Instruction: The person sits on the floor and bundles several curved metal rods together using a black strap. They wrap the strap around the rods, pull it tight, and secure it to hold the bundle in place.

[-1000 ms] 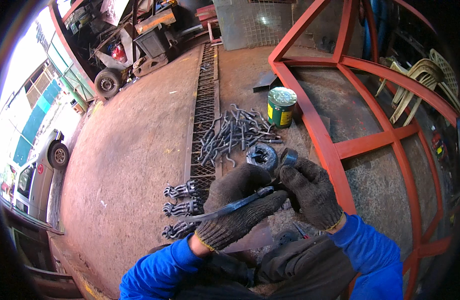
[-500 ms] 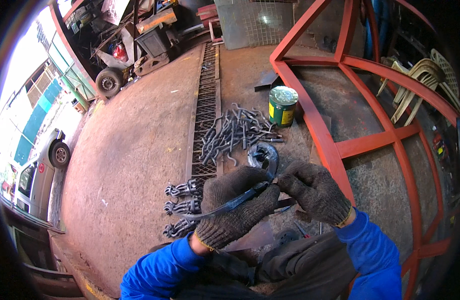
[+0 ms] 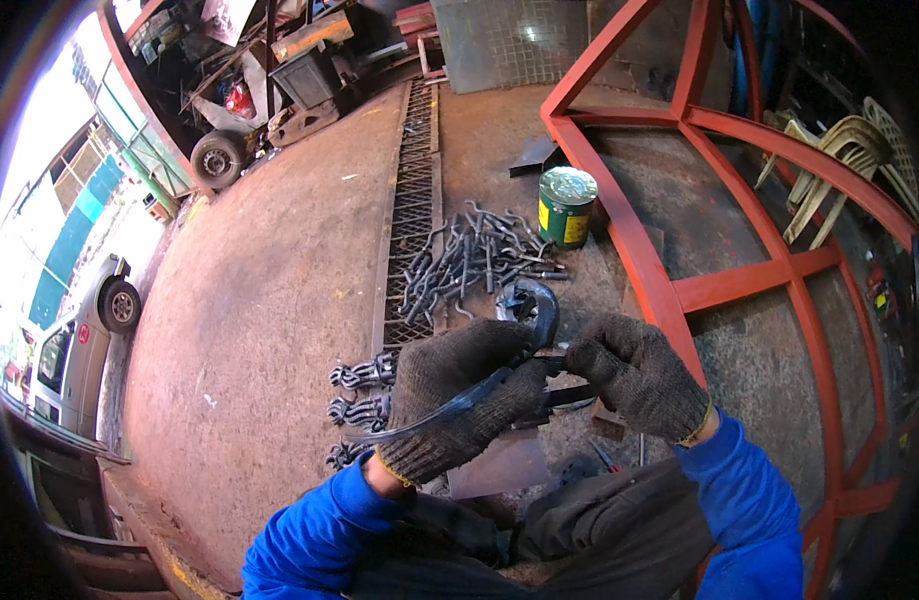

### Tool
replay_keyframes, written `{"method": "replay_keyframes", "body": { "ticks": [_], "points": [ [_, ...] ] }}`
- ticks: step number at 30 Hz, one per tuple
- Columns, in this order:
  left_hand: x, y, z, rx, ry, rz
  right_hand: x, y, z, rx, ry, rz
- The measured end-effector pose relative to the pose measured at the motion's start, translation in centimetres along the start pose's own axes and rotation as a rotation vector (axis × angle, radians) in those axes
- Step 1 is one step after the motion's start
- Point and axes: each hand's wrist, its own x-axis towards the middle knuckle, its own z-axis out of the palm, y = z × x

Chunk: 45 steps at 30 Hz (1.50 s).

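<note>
My left hand (image 3: 460,395), in a dark knitted glove, is closed around a shiny dark strip (image 3: 450,408), perhaps plastic or rubber. One tail of it runs back over the glove toward my wrist. Just beyond the fingers hangs a ring-shaped coil (image 3: 542,310) of similar dark material. Opposite, my gloved right hand (image 3: 640,380) pinches with curled fingers at a short stretch of the strip between the hands; the fingertips are partly hidden. Left of my left hand lie several bundles of bent metal rods (image 3: 360,412). Past the coil is a loose pile of such rods (image 3: 470,262).
A green can (image 3: 567,215) with a silvery lid stands by the pile. Red metal framing (image 3: 670,310) fills the right side. A grated channel (image 3: 412,200) crosses the concrete floor (image 3: 260,270). Stacked plastic chairs (image 3: 840,160) are far right; a vehicle (image 3: 80,350) stands at left.
My hands have drawn slightly apart, the right one shifting right and the left one a little left. A short stretch of strip now shows between them.
</note>
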Motion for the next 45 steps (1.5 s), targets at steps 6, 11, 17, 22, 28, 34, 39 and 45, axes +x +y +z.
{"method": "replay_keyframes", "body": {
  "ticks": [6, 11, 17, 22, 28, 34, 39, 45],
  "points": [
    [0.3, -0.2, -0.3, 0.001, 0.0, 0.071, -0.1, -0.8, -0.2, 0.031, 0.015, 0.03],
    [0.4, -0.6, 0.1, -0.198, -0.153, 0.022, -0.2, 0.0, -0.2, 0.16, -0.05, 0.076],
    [-0.4, 0.3, 1.0, -0.193, -0.255, -0.003, 0.1, 3.5, 0.4, -0.473, 0.129, -0.65],
    [-0.6, 0.8, 0.9, -0.106, -0.223, -0.021, -0.1, 1.5, 1.7, 0.155, -0.095, -0.165],
    [-0.4, 1.2, 1.3, -0.108, -0.167, -0.055, 0.0, 2.3, 2.4, -0.02, 0.16, -0.385],
    [-0.1, 0.6, 0.9, -0.211, -0.144, -0.197, -0.6, 0.4, 2.4, 0.616, 0.155, 0.001],
    [0.1, -0.2, 1.0, -0.242, -0.176, -0.097, -0.2, 0.3, 1.2, 0.297, 0.12, -0.039],
    [0.6, -0.3, 0.9, -0.395, -0.147, -0.206, -0.7, -0.6, 0.8, 0.233, -0.142, 0.014]
  ]
}}
